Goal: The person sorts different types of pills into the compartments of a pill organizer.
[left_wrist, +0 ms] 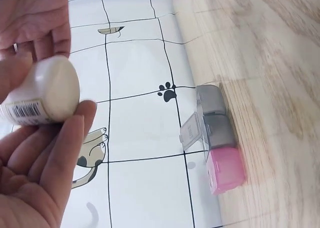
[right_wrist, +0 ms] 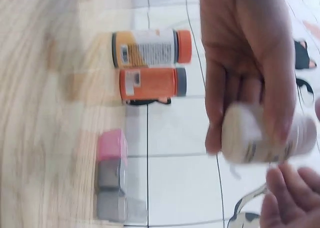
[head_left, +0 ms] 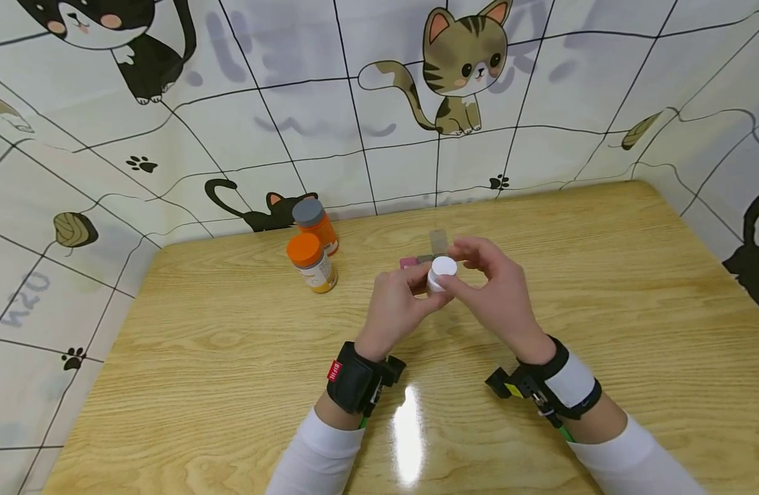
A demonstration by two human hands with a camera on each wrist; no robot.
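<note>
Head view, closest stuff first: white sleeves (head_left: 320, 457) poke in from about 7 o'clock and between 4 and 5, with a black band (head_left: 353, 381) on each wrist. Further in, the left hand (head_left: 393, 309) has the white bottle (left_wrist: 49, 91) gripped between thumb and fingers, up above the table (head_left: 231, 371); left wrist cam even shows its barcode (left_wrist: 25, 110). The right hand (head_left: 502, 294) is at the cap (head_left: 443, 265), thumb on its edge and fingers bent by the far side, but I can't tell if it's really pinching. With the bottle as clock centre, a pill box (left_wrist: 220, 130) sits just past it around 11, pink and grey, one clear lid (left_wrist: 191, 132) flipped up. Over at 9 to 10, close together: an orange-capped jar (head_left: 314, 268), then a grey-capped jar (head_left: 320, 230) behind. Way back, a cat-print sheet (head_left: 305, 113), tabby (head_left: 466, 69) at 12.
</note>
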